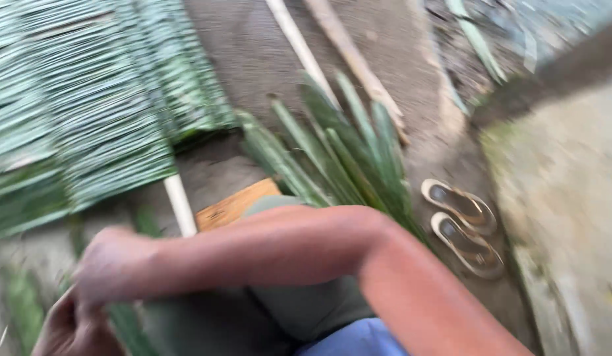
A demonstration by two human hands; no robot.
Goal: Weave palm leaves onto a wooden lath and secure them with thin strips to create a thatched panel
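Head view, blurred: right hand (111,264) and left hand (72,326) meeting low over green leaf strips (124,323); grip and opening impossible to tell. Above them, woven leaf panel (82,112) largely done, loose leaves (339,151) unwoven beyond the forearm. Sandals (464,224) farther right. No packages or labels.

An outdoor yard workplace: bare earth ground (253,53), woven palm-leaf mats (88,112), loose fronds (339,151) (sandals (461,224) lie nearby).
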